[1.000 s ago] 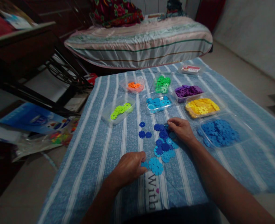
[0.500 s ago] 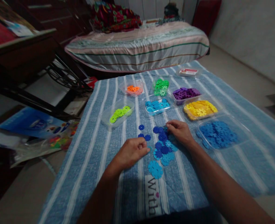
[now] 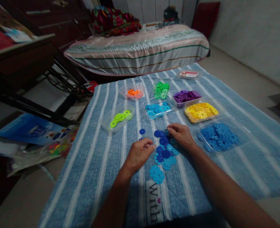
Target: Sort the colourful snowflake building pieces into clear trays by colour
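A loose pile of dark blue and light blue snowflake discs (image 3: pixel 163 148) lies on the striped cloth in front of me. My left hand (image 3: pixel 141 155) is at the pile's left edge, thumb and fingers drawn together; whatever they pinch is too small to tell. At the pile's upper right, my right hand (image 3: pixel 181 134) has its thumb and forefinger pressed together, and what is between them cannot be made out. A single dark blue disc (image 3: pixel 142 131) rests above my left hand, with another partly hidden behind it. Nearer me are overlapping light blue discs (image 3: pixel 156 174).
Clear tubs hold yellow-green (image 3: pixel 121 118), orange (image 3: pixel 133 93), green (image 3: pixel 162 90), light blue (image 3: pixel 157 109), purple (image 3: pixel 187 96), yellow (image 3: pixel 201 110) and blue discs (image 3: pixel 219 136). A lidded box (image 3: pixel 188 74) stands at the far edge. Beyond is a bed (image 3: pixel 137 53).
My left hand has moved right and slightly up, closer to the pile, and now covers part of the discs there. My right hand stays almost in place. The view has shifted slightly.
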Demonstrator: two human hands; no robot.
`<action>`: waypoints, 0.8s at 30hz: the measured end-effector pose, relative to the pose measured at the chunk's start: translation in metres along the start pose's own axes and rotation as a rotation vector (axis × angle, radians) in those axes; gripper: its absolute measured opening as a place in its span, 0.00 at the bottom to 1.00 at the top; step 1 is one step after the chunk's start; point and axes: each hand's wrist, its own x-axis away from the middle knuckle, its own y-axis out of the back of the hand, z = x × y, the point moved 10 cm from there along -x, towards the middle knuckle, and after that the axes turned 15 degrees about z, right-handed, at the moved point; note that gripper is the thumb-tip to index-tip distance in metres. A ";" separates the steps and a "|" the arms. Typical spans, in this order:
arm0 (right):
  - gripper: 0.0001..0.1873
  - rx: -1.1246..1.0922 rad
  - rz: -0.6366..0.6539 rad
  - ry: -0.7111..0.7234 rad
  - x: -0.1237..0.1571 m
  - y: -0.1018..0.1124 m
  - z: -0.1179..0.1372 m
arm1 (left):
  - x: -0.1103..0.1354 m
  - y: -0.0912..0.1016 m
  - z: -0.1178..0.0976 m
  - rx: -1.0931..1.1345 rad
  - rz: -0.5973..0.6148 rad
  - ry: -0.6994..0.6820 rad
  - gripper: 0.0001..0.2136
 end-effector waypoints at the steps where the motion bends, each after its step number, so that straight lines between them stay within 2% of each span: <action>1: 0.11 -0.003 0.002 -0.001 0.000 0.000 0.000 | 0.006 -0.005 0.006 -0.050 0.039 0.028 0.12; 4: 0.11 -0.004 -0.001 -0.006 0.000 0.000 0.000 | 0.023 -0.015 0.017 -0.166 0.119 0.079 0.12; 9: 0.11 -0.019 -0.002 -0.016 0.001 -0.001 -0.002 | 0.040 -0.023 0.019 -0.283 0.168 0.101 0.12; 14: 0.12 -0.042 -0.009 -0.019 0.001 0.000 -0.005 | 0.042 -0.031 0.017 -0.406 0.186 0.110 0.11; 24: 0.12 -0.059 -0.021 -0.018 0.002 0.000 -0.004 | 0.043 -0.032 0.018 -0.445 0.164 0.090 0.11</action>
